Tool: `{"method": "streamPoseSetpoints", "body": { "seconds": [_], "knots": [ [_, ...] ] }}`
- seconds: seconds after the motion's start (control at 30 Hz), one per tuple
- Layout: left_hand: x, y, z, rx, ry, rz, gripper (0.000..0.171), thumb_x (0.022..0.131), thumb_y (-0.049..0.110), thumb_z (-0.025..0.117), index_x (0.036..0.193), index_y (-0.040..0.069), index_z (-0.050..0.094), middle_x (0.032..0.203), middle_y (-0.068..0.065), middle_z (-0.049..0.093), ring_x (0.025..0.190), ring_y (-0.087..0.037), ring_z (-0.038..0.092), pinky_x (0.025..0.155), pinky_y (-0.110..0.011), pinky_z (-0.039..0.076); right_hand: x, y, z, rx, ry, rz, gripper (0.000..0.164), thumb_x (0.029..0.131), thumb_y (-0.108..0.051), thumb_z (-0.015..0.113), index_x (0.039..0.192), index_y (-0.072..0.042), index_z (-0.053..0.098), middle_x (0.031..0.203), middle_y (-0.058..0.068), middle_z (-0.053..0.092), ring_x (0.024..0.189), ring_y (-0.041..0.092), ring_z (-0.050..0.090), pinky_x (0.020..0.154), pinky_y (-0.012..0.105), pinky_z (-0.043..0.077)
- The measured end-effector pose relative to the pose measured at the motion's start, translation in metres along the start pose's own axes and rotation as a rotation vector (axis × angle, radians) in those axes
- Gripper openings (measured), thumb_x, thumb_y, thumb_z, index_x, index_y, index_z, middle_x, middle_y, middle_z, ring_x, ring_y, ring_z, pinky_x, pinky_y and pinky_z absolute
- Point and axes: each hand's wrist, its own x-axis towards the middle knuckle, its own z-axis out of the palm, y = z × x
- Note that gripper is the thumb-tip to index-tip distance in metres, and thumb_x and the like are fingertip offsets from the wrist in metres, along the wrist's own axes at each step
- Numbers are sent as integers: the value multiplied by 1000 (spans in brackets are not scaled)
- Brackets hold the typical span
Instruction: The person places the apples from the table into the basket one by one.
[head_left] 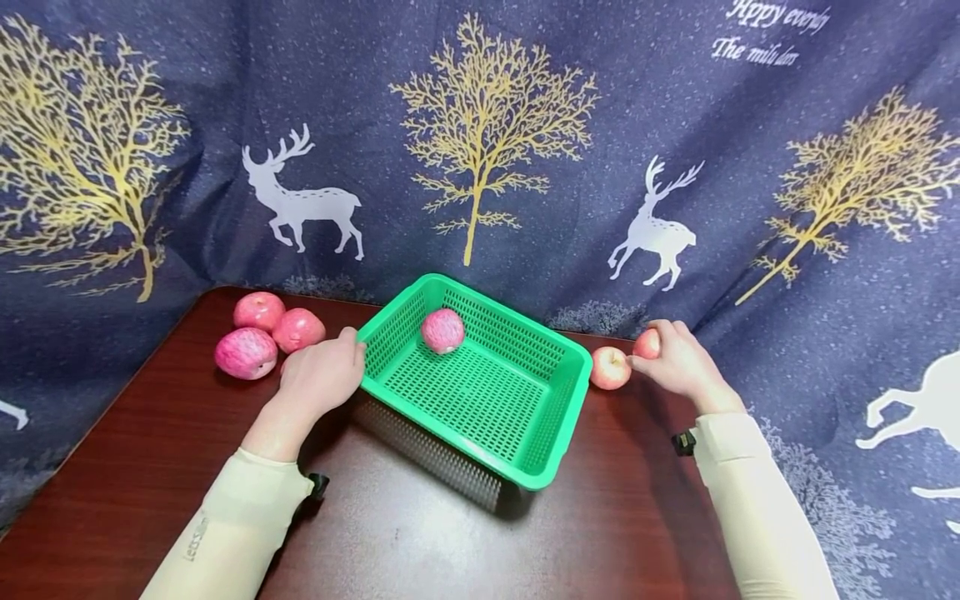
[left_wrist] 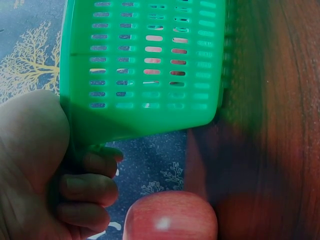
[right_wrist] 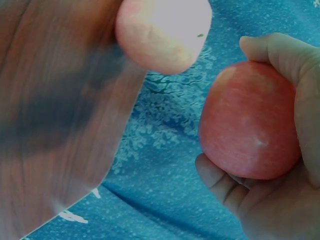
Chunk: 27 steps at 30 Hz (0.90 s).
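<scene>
My left hand (head_left: 322, 372) grips the left rim of a green plastic basket (head_left: 480, 454), with fingers curled under the edge in the left wrist view. One pink-red apple (head_left: 442, 331) lies inside the basket, near its back left corner. At the right, my right hand (head_left: 678, 360) holds a red apple (right_wrist: 250, 120) between thumb and fingers; in the head view the hand covers part of it. Between that hand and the basket's right side sits another apple (head_left: 611, 367), paler and yellowish-red, on the table.
Three apples cluster on the table left of my left hand: a red one (head_left: 258, 311), another red one (head_left: 298, 330) and a pink one (head_left: 246, 353). The dark red wooden table (head_left: 420, 542) ends at a blue curtain (head_left: 525, 125) printed with deer and trees.
</scene>
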Motion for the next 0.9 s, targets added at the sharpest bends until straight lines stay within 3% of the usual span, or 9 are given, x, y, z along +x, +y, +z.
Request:
{"method": "streamPoseSetpoints", "body": {
  "seconds": [0.63,0.9],
  "knots": [
    [-1,0,0,-4,4,0,27,103,34,38,97,8,46,74,-17,60,58,-38,57,43,-50,40,15,-30,-11,15,19,-79,67,74,-39,79,126,-5,52,114,16,51,101,32,52,87,49,44],
    [-1,-1,3,-2,32,10,27,102,33,40,94,8,46,66,-14,56,54,-38,56,40,-50,38,20,-42,-12,16,1,-73,69,75,-46,78,127,-9,52,111,13,51,96,30,53,81,48,45]
  ]
}}
